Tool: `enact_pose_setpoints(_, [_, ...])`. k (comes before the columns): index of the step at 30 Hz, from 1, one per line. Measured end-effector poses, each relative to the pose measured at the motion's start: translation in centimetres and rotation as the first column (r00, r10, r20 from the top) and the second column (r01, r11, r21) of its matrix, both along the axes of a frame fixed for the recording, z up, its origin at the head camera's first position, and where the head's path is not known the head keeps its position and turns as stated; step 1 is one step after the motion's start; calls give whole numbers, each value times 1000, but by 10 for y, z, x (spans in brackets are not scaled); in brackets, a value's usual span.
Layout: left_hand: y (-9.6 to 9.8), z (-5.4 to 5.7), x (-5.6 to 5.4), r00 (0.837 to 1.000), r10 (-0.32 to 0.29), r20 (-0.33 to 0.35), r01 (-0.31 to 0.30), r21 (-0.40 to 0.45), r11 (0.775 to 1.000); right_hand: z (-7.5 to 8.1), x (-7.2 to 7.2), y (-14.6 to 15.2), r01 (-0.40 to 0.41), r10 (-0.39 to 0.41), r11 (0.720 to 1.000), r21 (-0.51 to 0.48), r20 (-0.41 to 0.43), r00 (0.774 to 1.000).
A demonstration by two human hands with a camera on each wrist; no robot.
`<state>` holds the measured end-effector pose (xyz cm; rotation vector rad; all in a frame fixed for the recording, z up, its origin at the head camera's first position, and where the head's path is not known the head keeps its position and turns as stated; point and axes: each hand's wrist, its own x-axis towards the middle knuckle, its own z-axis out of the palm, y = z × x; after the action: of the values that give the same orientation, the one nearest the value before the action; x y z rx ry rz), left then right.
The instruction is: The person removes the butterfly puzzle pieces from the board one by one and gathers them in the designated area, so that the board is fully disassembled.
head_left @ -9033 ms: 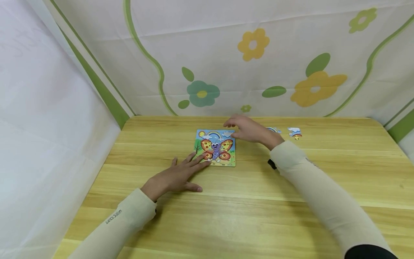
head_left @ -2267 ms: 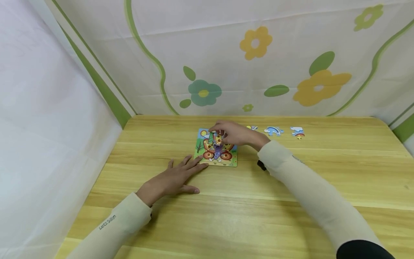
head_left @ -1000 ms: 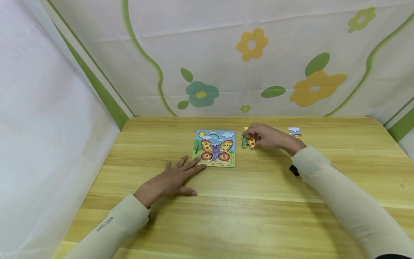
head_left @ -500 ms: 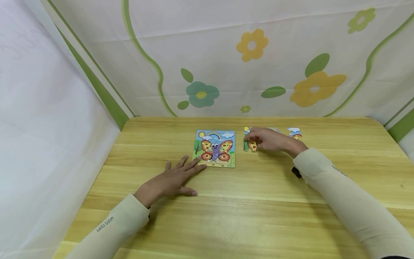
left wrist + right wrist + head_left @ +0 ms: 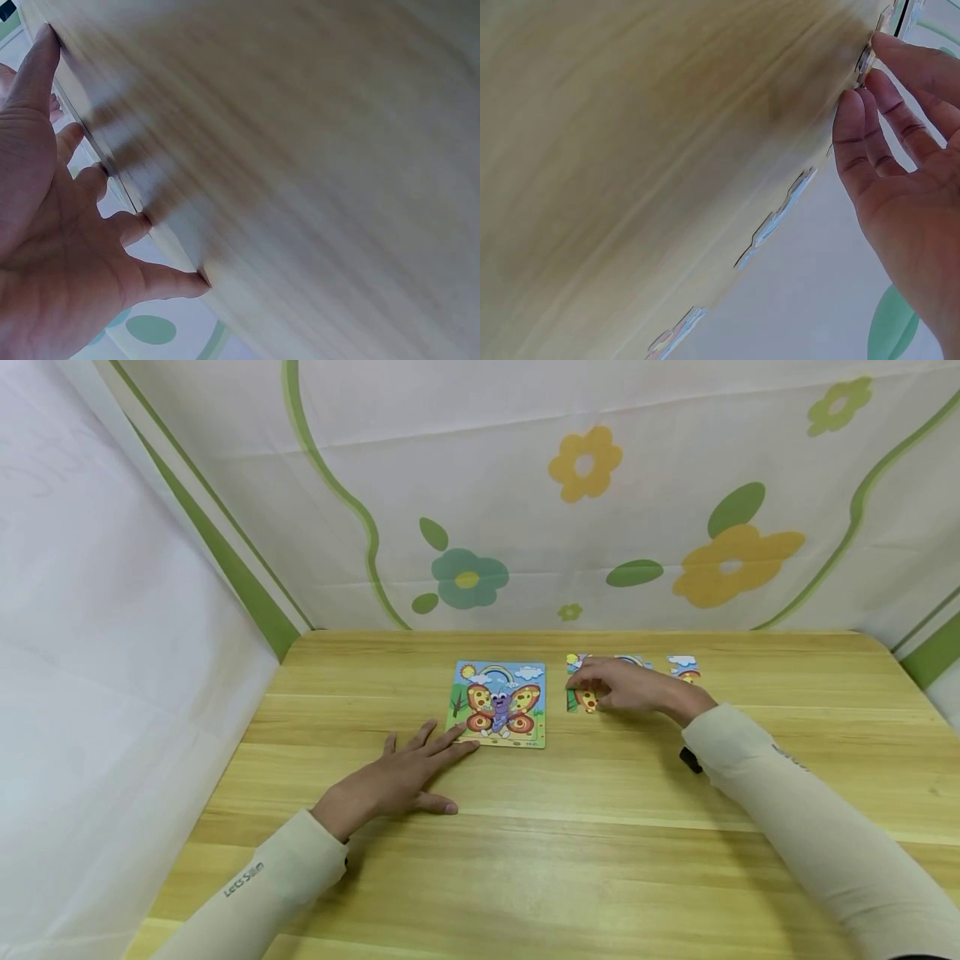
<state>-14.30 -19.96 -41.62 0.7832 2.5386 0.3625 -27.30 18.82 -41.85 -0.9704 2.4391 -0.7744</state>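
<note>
Wooden table (image 5: 570, 868); "Let's" on sleeve (image 5: 288, 860); left hand (image 5: 397, 778) outspread; right hand (image 5: 630, 683) round puzzle piece (image 5: 584, 701)

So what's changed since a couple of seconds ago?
The right hand moved the wing piece rightward from over the butterfly puzzle to the near side of the sun piece, and still holds it. The left hand stayed at the puzzle's near left corner; the cloud piece stayed put.

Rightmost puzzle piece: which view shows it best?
Head: the rightmost puzzle piece shows its printed face there, partly hidden. The right wrist view shows it nearly edge-on, cut off; the left wrist view doesn't.
</note>
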Motion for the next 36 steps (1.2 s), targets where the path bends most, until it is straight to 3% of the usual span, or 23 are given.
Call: enact_pose_setpoints(36, [0, 1, 0, 1000, 0, 4, 0, 3, 1000, -3, -1, 3, -9, 9, 1000, 9, -19, 1000])
